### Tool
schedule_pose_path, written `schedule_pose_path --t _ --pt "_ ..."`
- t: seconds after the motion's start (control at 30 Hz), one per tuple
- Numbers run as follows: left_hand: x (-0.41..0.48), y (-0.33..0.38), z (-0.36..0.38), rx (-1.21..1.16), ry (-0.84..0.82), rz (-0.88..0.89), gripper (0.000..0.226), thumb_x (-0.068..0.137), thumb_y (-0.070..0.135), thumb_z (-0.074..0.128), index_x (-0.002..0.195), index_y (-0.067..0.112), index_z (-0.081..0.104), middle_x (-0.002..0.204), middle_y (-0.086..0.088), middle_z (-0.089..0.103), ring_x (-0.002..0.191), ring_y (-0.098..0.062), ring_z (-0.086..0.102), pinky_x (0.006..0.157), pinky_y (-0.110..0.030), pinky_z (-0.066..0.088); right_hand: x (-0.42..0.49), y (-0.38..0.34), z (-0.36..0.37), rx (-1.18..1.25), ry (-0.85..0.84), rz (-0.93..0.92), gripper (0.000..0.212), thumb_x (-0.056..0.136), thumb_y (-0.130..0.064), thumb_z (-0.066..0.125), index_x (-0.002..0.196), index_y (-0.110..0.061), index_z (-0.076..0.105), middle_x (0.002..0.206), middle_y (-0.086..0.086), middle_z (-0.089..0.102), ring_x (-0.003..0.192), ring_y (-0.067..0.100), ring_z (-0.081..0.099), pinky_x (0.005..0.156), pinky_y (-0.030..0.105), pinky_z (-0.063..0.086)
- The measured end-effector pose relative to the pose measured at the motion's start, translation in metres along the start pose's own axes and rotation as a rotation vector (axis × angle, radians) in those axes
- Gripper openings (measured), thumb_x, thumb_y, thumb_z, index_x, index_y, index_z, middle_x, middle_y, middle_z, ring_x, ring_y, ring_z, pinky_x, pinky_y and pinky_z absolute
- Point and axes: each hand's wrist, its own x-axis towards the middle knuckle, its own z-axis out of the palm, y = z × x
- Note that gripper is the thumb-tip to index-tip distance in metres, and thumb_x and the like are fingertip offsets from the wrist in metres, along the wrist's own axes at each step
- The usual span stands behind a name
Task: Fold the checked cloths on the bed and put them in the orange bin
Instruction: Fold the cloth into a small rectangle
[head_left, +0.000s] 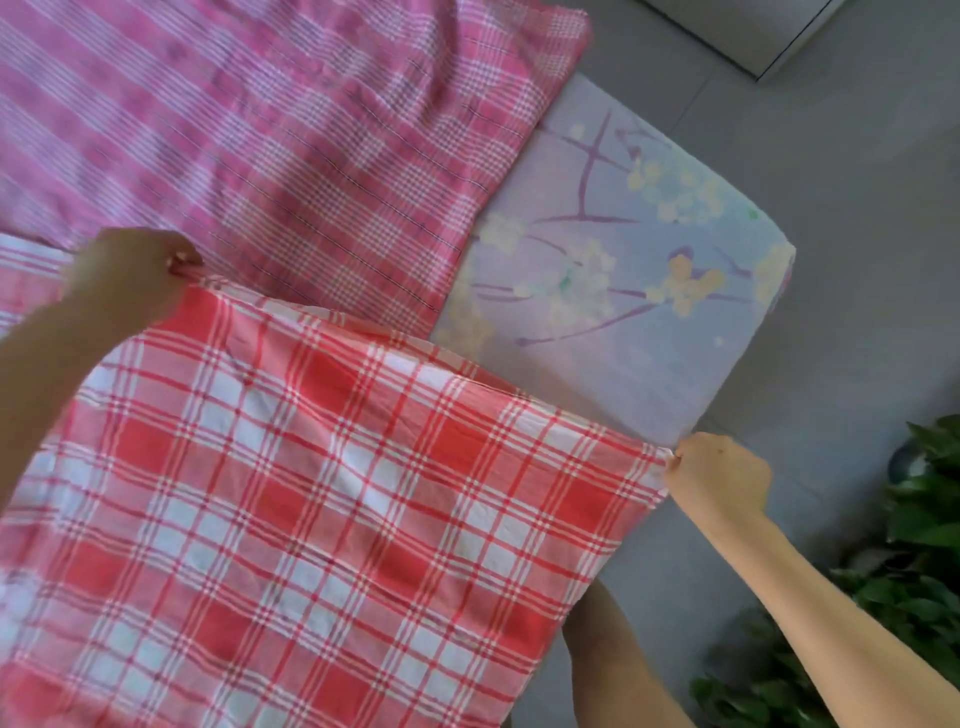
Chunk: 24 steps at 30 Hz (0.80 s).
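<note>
Quick count from my feed: two hands, left hand and right hand. One red checked cloth near, one pink checked cloth farther back. The striped sliver at the left edge might be a third, can't tell. One floral sheet, one leafy plant near right.

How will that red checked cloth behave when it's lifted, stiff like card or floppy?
Probably floppy: the red checked cloth sags and wrinkles between the left hand and the right hand, each pinching a top corner. It seems light, since those pinches alone appear to hold it up. It likely grips well too, as the weave looks matte rather than slick.
</note>
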Motion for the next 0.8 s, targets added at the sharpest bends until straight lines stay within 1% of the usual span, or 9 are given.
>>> schedule_pose_path --t 0.07,0.13,0.23,0.33,0.43,0.5,0.63,0.73,0.8 --pt "-0.008 0.025 -0.011 0.029 -0.084 0.024 0.016 0.079 0.008 0.068 0.095 0.007 0.072 0.097 -0.025 0.067 0.094 -0.043 0.061 0.081 -0.046 0.048 -0.004 -0.008 -0.017 -0.206 -0.08 -0.006 0.025 0.091 -0.021 0.051 0.113 -0.016 0.061 0.112 0.002 0.063 0.105 0.022 0.06 0.081 0.027 0.044" --pt "-0.011 0.032 -0.017 0.085 -0.161 0.048 0.018 0.083 0.013 0.065 0.099 0.006 0.07 0.102 -0.024 0.066 0.099 -0.041 0.06 0.083 -0.044 0.047 -0.007 -0.023 -0.036 -0.328 0.056 -0.067 0.029 0.085 -0.025 0.059 0.113 -0.017 0.059 0.111 0.002 0.061 0.102 0.023 0.059 0.083 0.032 0.043" --pt "-0.025 0.015 -0.02 0.096 -0.271 0.062 0.026 0.086 0.024 0.063 0.108 0.012 0.067 0.111 -0.015 0.066 0.108 -0.034 0.059 0.092 -0.04 0.045 -0.006 -0.075 -0.059 -0.075 0.382 -0.322 0.027 0.054 -0.012 0.082 0.074 -0.005 0.065 0.07 0.014 0.06 0.065 0.034 0.059 0.06 0.037 0.044" --pt "-0.039 -0.005 -0.018 0.197 -0.282 0.128 0.034 0.088 0.024 0.054 0.121 0.026 0.061 0.117 -0.005 0.065 0.113 -0.026 0.058 0.094 -0.034 0.044 -0.009 -0.16 -0.09 0.169 0.508 -0.663 0.006 0.068 -0.013 0.065 0.063 -0.01 0.062 0.059 0.008 0.056 0.054 0.031 0.055 0.05 0.036 0.045" --pt "-0.041 -0.039 -0.014 0.349 -0.282 0.086 0.038 0.084 0.017 0.05 0.117 0.03 0.061 0.106 0.004 0.067 0.108 -0.018 0.061 0.094 -0.029 0.042 -0.019 -0.258 -0.122 0.294 0.432 -0.875 0.021 0.076 -0.023 0.049 0.06 -0.013 0.059 0.056 0.004 0.056 0.05 0.028 0.055 0.045 0.034 0.044" --pt "-0.04 -0.066 -0.014 0.363 -0.236 0.014 0.032 0.083 0.017 0.052 0.112 0.026 0.061 0.1 0.004 0.067 0.104 -0.019 0.061 0.093 -0.03 0.038 -0.027 -0.316 -0.141 0.328 0.392 -0.975 0.032 0.083 -0.026 0.039 0.064 -0.012 0.06 0.061 0.005 0.058 0.056 0.026 0.057 0.05 0.033 0.045" --pt "-0.042 -0.1 -0.012 0.384 -0.216 0.0 0.029 0.091 0.031 0.044 0.115 0.027 0.059 0.105 0.006 0.065 0.105 -0.019 0.058 0.091 -0.031 0.038 -0.036 -0.41 -0.162 0.344 0.264 -1.106 0.023 0.093 -0.019 0.046 0.078 -0.011 0.06 0.081 0.006 0.062 0.076 0.023 0.057 0.069 0.034 0.048" --pt "-0.047 -0.14 -0.002 0.155 -0.226 -0.097 0.035 0.094 0.038 0.04 0.121 0.025 0.057 0.113 0.001 0.062 0.11 -0.022 0.055 0.092 -0.034 0.045 -0.04 -0.483 -0.169 0.248 0.299 -1.157 0.022 0.097 -0.023 0.046 0.1 -0.009 0.063 0.097 0.005 0.065 0.093 0.025 0.061 0.072 0.03 0.043" --pt "-0.055 -0.17 0.005 -0.011 -0.25 -0.202 0.039 0.094 0.047 0.039 0.118 0.024 0.059 0.111 -0.001 0.06 0.11 -0.024 0.056 0.087 -0.033 0.048 -0.04 -0.526 -0.169 0.214 0.295 -1.189 0.025 0.096 -0.03 0.049 0.103 -0.009 0.061 0.102 0.006 0.065 0.098 0.027 0.06 0.076 0.031 0.043"
